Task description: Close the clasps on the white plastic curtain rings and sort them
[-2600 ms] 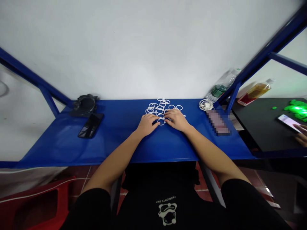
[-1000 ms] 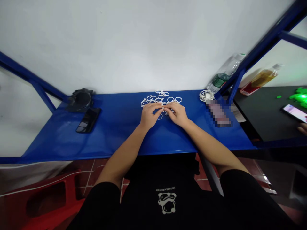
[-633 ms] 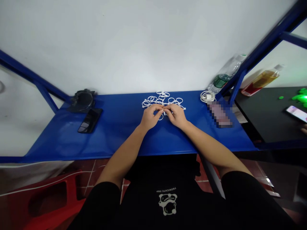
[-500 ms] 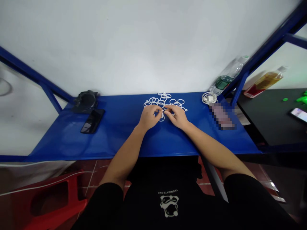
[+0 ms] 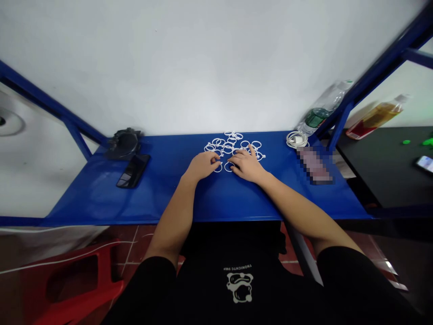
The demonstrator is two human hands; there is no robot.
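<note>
Left hand [image 5: 202,165] shifted left, ring [image 5: 220,170] at fingertips [image 5: 216,164].

Has the left hand [image 5: 202,166] at one white ring [image 5: 221,167] and the right hand [image 5: 248,165] spread over more rings [image 5: 225,167], on a blue table [image 5: 162,198] with a black phone [image 5: 133,171].

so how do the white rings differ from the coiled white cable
The white rings are many loops in a loose cluster; the coiled white cable is one bundle of turns with a white block at its middle. The white rings lie by the left hand and right hand, some partly covered; the cable lies away from both, beside the green-labelled bottle. Both are white and lie on the blue table.
</note>
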